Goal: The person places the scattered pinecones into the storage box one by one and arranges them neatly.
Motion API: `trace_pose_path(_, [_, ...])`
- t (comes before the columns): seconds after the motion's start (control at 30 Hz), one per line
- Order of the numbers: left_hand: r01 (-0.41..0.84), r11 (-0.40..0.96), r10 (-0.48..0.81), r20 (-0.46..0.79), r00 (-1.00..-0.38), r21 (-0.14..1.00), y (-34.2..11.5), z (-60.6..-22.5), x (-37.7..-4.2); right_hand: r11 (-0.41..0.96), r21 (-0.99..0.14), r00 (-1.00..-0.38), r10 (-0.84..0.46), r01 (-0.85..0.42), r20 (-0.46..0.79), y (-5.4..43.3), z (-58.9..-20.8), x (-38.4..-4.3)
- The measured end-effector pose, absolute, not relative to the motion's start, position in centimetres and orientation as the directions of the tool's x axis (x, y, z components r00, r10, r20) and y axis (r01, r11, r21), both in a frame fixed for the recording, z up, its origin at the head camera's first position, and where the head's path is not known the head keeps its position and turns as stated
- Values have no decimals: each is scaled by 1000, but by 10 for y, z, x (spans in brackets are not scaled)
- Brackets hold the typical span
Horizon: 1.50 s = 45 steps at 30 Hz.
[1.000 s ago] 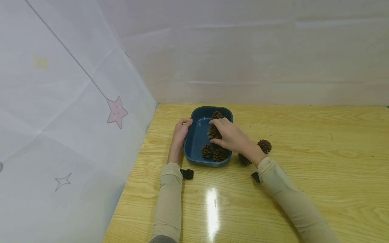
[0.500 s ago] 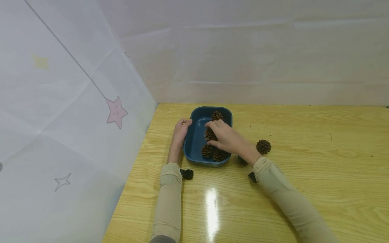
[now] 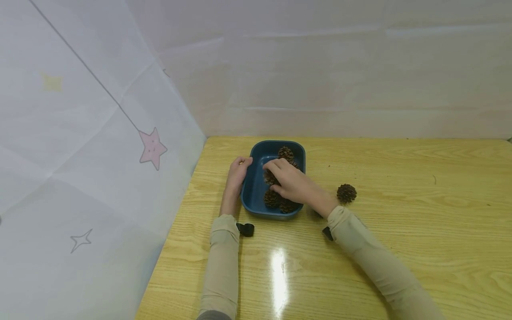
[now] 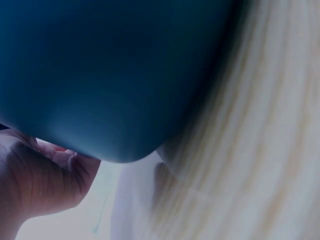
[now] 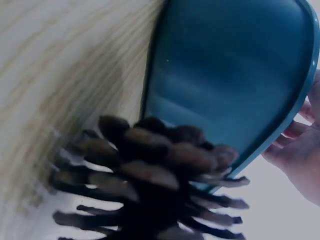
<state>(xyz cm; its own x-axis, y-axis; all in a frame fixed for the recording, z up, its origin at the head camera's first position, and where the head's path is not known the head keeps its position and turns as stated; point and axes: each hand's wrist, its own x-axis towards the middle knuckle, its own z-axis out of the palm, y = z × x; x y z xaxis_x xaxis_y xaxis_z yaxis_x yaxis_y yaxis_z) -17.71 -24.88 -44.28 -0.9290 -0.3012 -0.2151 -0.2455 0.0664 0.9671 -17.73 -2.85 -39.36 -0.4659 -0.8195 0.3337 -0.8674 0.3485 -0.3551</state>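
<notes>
A blue rectangular tub [image 3: 249,195] stands on the wooden table. My left hand [image 3: 237,173] grips its left wall, thumb at the rim; in the left wrist view that hand [image 4: 45,180] lies against the tub's outside. Reaching in from the right, my right hand [image 3: 294,180] has thumb and fingers around a pine cone [image 3: 270,177], partly covered by the fingers. Several other pine cones are in the tub: one at the far end [image 3: 286,154], another partly hidden behind the hand, and two at the near end, including a cone [image 3: 271,198] below my thumb.
A pine cone [image 3: 346,193] lies on the table [image 3: 420,195] right of the tub. Another, mostly hidden under my right wrist, looms large as a pine cone [image 5: 150,180] in the right wrist view. Pale sheets [image 3: 312,66] rise behind and to the left.
My right hand has moved left inside the tub with its pine cone, uncovering part of a cone behind it. The left hand has stayed at the rim.
</notes>
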Motion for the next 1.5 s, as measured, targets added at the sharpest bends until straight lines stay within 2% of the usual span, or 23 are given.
trace_pose_path(0.33, [-238,64,-300,-209,-931,969,-248,-440,-176,352,-356,-479,-789,-866,385,-34,-396,-181])
trace_pose_path(0.63, [-233,63,-299,-205,-932,970,-248,-442,-176,394,-368,-511,-800,-842,315,-41,-397,-184])
trace_pose_path(0.93, [-230,77,-297,-198,-934,970,-248,-443,-177,420,-304,-503,-815,-855,288,-45,-404,-187])
trace_pose_path(1.27, [-235,81,-300,-201,-933,969,-249,-444,-177,378,-319,-469,-836,-869,286,-51,-404,-186])
trace_pose_path(1.5, [-234,75,-302,-202,-932,969,-249,-443,-177,399,-306,-477,-843,-865,248,-51,-406,-187])
